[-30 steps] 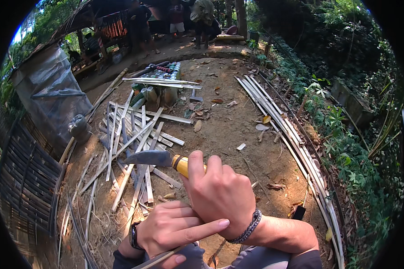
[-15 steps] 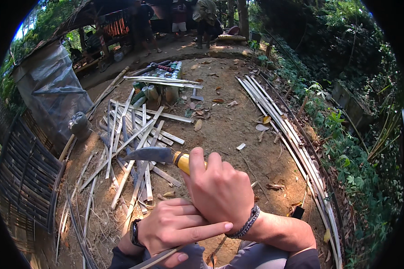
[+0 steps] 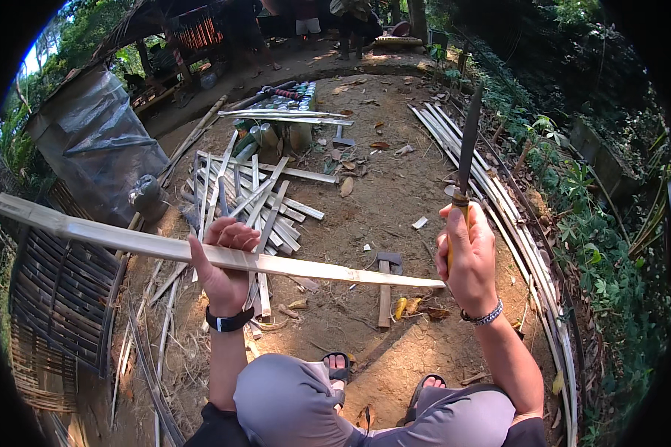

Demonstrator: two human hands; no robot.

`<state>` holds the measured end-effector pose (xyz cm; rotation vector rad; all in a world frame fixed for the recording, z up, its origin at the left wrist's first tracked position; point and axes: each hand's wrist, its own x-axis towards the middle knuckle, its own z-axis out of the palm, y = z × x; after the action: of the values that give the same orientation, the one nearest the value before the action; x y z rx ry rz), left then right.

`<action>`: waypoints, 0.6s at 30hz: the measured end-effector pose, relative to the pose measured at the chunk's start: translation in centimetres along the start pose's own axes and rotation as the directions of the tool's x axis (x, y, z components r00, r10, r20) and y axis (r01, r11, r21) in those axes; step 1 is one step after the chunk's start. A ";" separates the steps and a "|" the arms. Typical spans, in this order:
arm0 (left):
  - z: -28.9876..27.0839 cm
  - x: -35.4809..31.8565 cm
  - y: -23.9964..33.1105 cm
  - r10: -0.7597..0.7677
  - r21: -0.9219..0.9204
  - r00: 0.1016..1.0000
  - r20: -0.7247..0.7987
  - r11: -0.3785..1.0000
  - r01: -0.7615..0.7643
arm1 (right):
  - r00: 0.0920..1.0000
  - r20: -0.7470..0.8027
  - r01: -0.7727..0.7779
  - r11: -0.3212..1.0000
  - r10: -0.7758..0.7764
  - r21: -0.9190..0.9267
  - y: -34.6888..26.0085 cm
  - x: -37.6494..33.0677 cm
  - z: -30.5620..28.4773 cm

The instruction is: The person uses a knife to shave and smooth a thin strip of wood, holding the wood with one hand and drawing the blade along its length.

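Note:
A long pale bamboo strip [image 3: 313, 268] runs across in front of me, slanting down from upper left to its thin right end. My left hand [image 3: 227, 264] holds it loosely, with the strip lying between thumb and curled fingers. In my right hand [image 3: 471, 257], the fingers are wrapped round the yellow handle of a knife [image 3: 467, 145], its dark blade pointing up. The strip's right end meets or passes just behind this hand; I cannot tell which. Below the strip, a hatchet [image 3: 386, 287] with a wooden handle lies on the ground.
Cut bamboo strips [image 3: 268, 201] lie piled ahead to the left. Long poles [image 3: 514, 261] line the right side, beside plants. Behind the pile stands a low block of bottles [image 3: 306, 93] with strips on top. A dark slatted panel [image 3: 60, 290] leans at left. People stand far back.
My hands have moved apart from their crossed position. The right hand went right and turned the knife upright. The left hand moved left, and the bamboo strip now spans the view.

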<state>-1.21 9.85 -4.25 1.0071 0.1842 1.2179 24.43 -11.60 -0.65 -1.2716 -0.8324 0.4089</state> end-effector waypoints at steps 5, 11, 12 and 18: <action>-3.1 8.4 -2.8 -0.128 -0.219 0.936 -0.329 0.974 0.057 | 0.952 0.056 -0.305 0.943 0.300 0.130 2.2 4.3 -2.1; 11.5 18.2 -0.5 -0.247 -0.108 0.962 0.115 0.960 0.259 | 0.992 -0.120 -0.074 0.971 0.048 -0.228 4.5 17.1 -8.0; 15.5 19.0 0.0 -0.283 -0.090 0.938 0.199 0.948 0.305 | 0.980 -0.200 -0.053 0.967 0.002 -0.249 4.1 19.3 -10.1; 22.6 18.3 2.5 -0.384 0.003 0.743 0.548 0.889 0.457 | 0.964 -0.198 -0.140 0.972 0.178 0.189 4.8 18.2 -9.3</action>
<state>17.96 12.95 17.51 1.0790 -0.1094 0.4902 43.94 -3.97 0.02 -1.1992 -0.5020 0.4542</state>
